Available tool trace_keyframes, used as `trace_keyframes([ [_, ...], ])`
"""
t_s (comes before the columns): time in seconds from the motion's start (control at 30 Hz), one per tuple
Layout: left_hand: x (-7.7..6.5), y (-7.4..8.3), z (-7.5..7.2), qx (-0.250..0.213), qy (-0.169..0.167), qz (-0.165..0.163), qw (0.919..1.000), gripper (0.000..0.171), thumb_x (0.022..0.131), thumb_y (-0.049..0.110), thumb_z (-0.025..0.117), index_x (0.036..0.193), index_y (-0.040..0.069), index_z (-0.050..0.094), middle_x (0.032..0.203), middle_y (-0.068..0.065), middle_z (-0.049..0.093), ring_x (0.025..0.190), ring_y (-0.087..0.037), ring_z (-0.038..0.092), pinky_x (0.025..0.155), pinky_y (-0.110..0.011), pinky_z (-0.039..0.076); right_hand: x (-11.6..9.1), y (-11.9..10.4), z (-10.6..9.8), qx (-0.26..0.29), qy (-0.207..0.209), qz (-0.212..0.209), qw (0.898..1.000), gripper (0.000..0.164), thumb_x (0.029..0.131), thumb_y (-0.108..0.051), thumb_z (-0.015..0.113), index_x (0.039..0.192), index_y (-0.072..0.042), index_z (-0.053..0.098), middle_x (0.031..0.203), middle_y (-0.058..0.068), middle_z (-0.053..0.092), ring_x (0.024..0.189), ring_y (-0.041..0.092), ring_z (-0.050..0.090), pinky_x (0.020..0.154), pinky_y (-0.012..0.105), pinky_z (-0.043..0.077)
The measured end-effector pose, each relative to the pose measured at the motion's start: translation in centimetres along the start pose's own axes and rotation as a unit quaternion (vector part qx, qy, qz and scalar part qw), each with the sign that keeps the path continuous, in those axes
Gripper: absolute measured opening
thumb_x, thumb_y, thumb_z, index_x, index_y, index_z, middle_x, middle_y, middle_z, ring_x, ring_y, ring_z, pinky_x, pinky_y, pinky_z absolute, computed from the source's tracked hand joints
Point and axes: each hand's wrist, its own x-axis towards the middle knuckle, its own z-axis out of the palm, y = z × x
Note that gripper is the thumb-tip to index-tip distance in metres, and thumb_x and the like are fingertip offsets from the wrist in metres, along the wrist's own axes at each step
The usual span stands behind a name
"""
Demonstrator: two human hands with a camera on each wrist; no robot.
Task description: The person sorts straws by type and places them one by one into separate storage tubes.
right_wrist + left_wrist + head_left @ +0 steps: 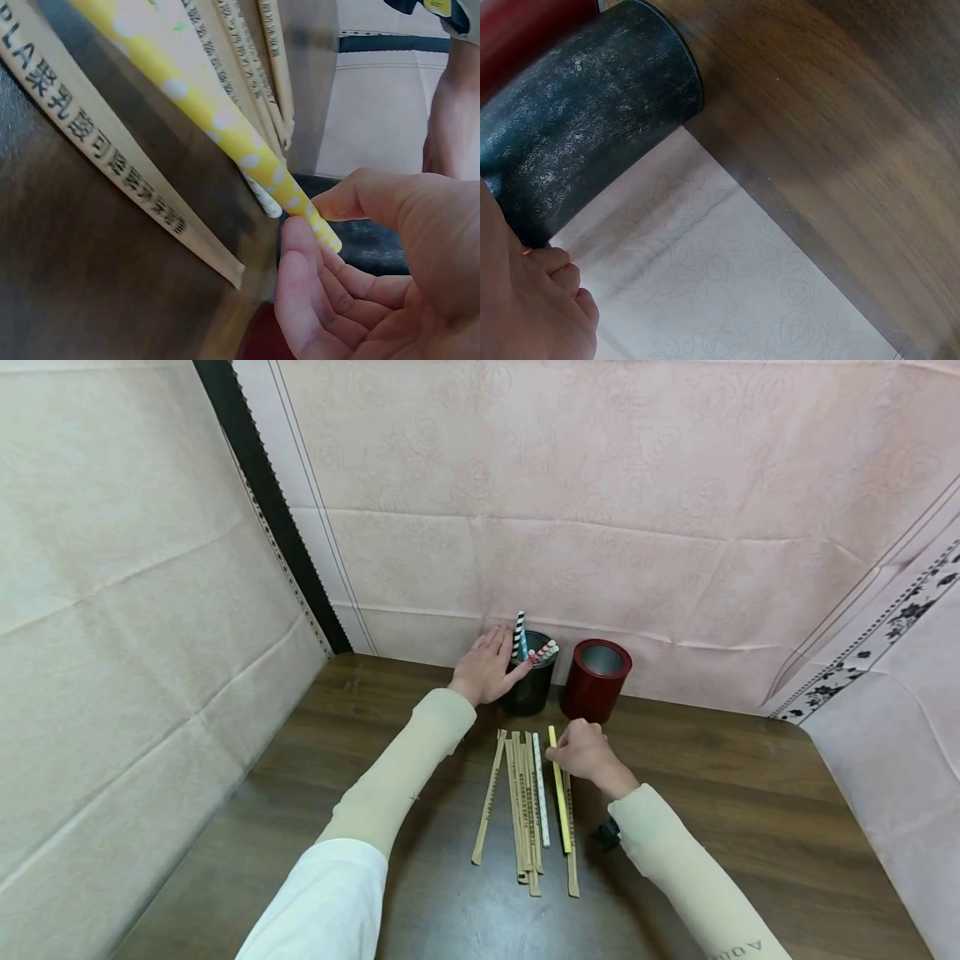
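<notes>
1. Fingers of the left hand lie extended along the outer side of the black cup, thumb apart in front; how firmly they press cannot be told.
2. Just right of that hand, the black cup holds patterned straws, their lower parts hidden by its wall.
3. Nearer the wearer than the left hand, a lone wrapped straw rests on the table.
4. Between the hands and closer to the wearer lies a row of wrapped straws, overlapping too much to count surely.
5. Just left of the right hand's fingertips is the white straw, its pattern hard to make out from the head.
6. The yellow straw runs from the right hand back toward the wearer, partly covering another wrapped straw; whether they touch is unclear. It should be very light, fairly stiff lengthwise, but easily crushed and perhaps slick, so a gentle pinch close to one end suits it.
7. The right hand pinches the yellow straw near its far end between thumb and fingers.
8. Just beyond the right hand stands the red cup, its lower front partly blocked, its bottom out of sight.
</notes>
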Motion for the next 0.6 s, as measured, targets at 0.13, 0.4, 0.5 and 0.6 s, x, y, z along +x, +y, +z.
trace_keyframes([
  [0.13, 0.1, -0.1, 0.0, -0.002, 0.0, -0.004, 1.0, 0.091, 0.109, 0.068, 0.017, 0.169, 0.001, 0.009, 0.179, -0.015, 0.01, 0.168, -0.027, 0.007, 0.137, -0.039, 0.012, -0.4, -0.3, -1.0, -0.005, 0.019, -0.021, 1.0, 0.051, 0.098, -0.022, 0.074, 0.05, -0.011, 0.059, 0.046, -0.005, 0.041, 0.048, 0.012, 0.04, 0.053, 0.028, 0.037],
  [0.4, 0.1, 0.0, 0.0, -0.006, -0.001, -0.002, 1.0, 0.091, 0.109, 0.069, 0.017, 0.169, 0.001, 0.008, 0.179, -0.015, 0.008, 0.168, -0.027, 0.007, 0.137, -0.039, 0.011, -1.1, -1.0, -3.0, 0.002, 0.055, -0.052, 0.997, 0.038, 0.095, -0.02, 0.074, 0.059, -0.008, 0.068, 0.052, -0.004, 0.053, 0.054, 0.012, 0.049, 0.054, 0.026, 0.042],
  [0.5, 0.0, 0.0, 0.0, -0.005, -0.003, -0.003, 1.0, 0.091, 0.109, 0.069, 0.017, 0.169, 0.002, 0.008, 0.179, -0.015, 0.008, 0.168, -0.027, 0.006, 0.137, -0.039, 0.011, -1.4, -1.5, -3.8, 0.006, 0.066, -0.06, 0.996, 0.032, 0.095, -0.018, 0.073, 0.065, -0.008, 0.069, 0.055, 0.0, 0.056, 0.055, 0.013, 0.051, 0.055, 0.027, 0.044],
  [0.6, 0.0, 0.1, 0.0, -0.002, -0.004, -0.004, 1.0, 0.091, 0.109, 0.069, 0.017, 0.17, 0.002, 0.008, 0.179, -0.014, 0.007, 0.168, -0.027, 0.006, 0.137, -0.039, 0.011, -1.7, -2.0, -4.6, 0.008, 0.086, -0.079, 0.993, 0.021, 0.094, -0.016, 0.074, 0.078, -0.003, 0.075, 0.066, 0.005, 0.067, 0.059, 0.013, 0.058, 0.058, 0.028, 0.051],
])
